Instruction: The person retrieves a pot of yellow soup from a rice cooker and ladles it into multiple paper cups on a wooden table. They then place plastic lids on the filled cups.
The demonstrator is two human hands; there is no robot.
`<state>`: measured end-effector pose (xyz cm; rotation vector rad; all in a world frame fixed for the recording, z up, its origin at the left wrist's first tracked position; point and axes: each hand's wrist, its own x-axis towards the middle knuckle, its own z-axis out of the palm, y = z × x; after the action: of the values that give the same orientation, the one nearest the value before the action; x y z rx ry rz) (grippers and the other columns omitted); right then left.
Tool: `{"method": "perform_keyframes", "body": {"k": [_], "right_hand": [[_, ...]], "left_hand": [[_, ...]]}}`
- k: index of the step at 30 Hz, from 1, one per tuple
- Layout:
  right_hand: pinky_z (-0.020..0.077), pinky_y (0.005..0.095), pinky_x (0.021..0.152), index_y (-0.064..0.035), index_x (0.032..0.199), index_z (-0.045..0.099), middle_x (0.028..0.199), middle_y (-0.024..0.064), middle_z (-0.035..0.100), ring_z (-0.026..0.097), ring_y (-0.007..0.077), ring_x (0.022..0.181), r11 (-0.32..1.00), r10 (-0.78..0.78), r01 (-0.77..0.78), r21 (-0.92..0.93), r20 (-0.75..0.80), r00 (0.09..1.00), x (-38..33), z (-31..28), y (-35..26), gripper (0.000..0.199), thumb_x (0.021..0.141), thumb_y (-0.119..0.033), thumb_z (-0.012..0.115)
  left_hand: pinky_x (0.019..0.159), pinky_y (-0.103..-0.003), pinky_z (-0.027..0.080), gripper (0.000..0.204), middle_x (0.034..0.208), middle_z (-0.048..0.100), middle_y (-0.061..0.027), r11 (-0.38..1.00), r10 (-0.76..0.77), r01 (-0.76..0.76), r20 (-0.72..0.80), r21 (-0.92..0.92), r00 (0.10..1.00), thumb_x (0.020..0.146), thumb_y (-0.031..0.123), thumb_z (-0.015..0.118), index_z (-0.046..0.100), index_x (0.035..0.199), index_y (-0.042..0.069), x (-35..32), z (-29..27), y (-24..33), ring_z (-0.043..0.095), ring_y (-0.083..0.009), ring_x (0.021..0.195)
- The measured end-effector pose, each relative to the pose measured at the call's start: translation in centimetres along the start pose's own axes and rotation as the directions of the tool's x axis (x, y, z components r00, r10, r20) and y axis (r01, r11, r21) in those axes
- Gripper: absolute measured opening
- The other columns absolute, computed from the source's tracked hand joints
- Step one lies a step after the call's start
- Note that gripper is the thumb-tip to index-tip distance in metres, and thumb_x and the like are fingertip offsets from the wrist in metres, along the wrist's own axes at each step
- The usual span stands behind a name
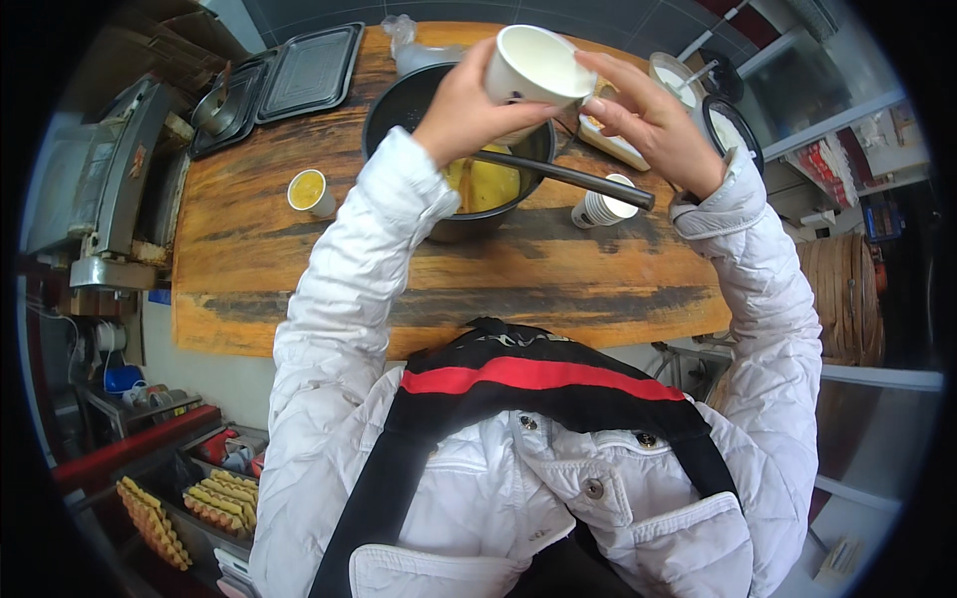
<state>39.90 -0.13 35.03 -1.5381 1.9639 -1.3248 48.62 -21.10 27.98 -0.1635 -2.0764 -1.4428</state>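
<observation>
My left hand is wrapped round a white paper cup, raised over the dark pot and tilted so its white inside shows. At the cup's right edge, the fingers and thumb of my right hand close on the rim. Below, the deep black pot holds a yellow mixture. A dark-handled utensil leans across the pot's rim; its far end is hidden. A short stack of paper cups stands to the right of the pot. To the left stands a paper cup filled with yellow.
The wooden table carries black trays and a metal pan at the far left. A tub of white stuff and a dark-rimmed container sit at the far right. Metal equipment borders the left; waffle-like food lies lower left.
</observation>
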Motion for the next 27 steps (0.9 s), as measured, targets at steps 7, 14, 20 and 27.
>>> {"method": "perform_keyframes", "body": {"k": [7,14,20,27], "right_hand": [[0.0435,0.0431,0.093,0.0001,0.135,0.036,0.121,0.0277,0.053,0.055,0.0387,0.109,0.578,0.658,-0.163,-0.799,0.339,0.672,0.0,2.4,3.7,0.062,0.09,-0.037,0.058],[0.0485,0.0352,0.051,0.0024,0.115,0.045,0.074,0.0151,0.057,0.059,0.0241,0.057,0.639,0.743,-0.349,-0.686,0.431,0.513,1.0,4.6,3.6,0.032,0.089,-0.015,0.053],[0.034,0.0223,0.038,-0.0014,0.086,0.049,0.053,-0.0004,0.043,0.042,0.0082,0.042,0.283,0.78,-0.958,-0.042,0.591,0.205,-0.3,3.9,3.2,0.02,0.094,-0.019,0.053],[0.0338,0.0162,0.036,-0.005,0.087,0.044,0.064,-0.0011,0.045,0.041,0.0028,0.04,0.277,0.67,-0.882,0.38,0.582,0.461,-7.2,2.8,0.4,0.014,0.092,-0.014,0.054]], "left_hand": [[0.09,-0.035,0.049,0.078,0.119,0.054,-0.0146,0.982,-0.15,0.176,-0.28,0.068,0.948,0.068,0.023,0.083,0.038,0.128,0.001,-9.6,-9.9,-2.0,0.056,-0.0249,0.108],[0.09,-0.034,0.047,0.075,0.118,0.054,-0.0126,0.952,-0.301,0.297,-0.415,-0.074,0.859,0.069,0.021,0.083,0.038,0.126,0.001,-16.4,-11.0,-4.5,0.055,-0.0224,0.108],[0.091,-0.034,0.046,0.074,0.119,0.053,-0.0123,0.952,-0.294,0.303,-0.433,-0.049,0.852,0.069,0.022,0.083,0.039,0.125,0.002,-16.6,-11.3,-4.7,0.054,-0.0217,0.109],[0.093,-0.034,0.045,0.075,0.121,0.051,-0.0126,0.961,-0.27,0.268,-0.398,-0.063,0.876,0.07,0.021,0.083,0.037,0.126,0.002,-15.1,-11.2,-4.5,0.052,-0.0224,0.112]]}}
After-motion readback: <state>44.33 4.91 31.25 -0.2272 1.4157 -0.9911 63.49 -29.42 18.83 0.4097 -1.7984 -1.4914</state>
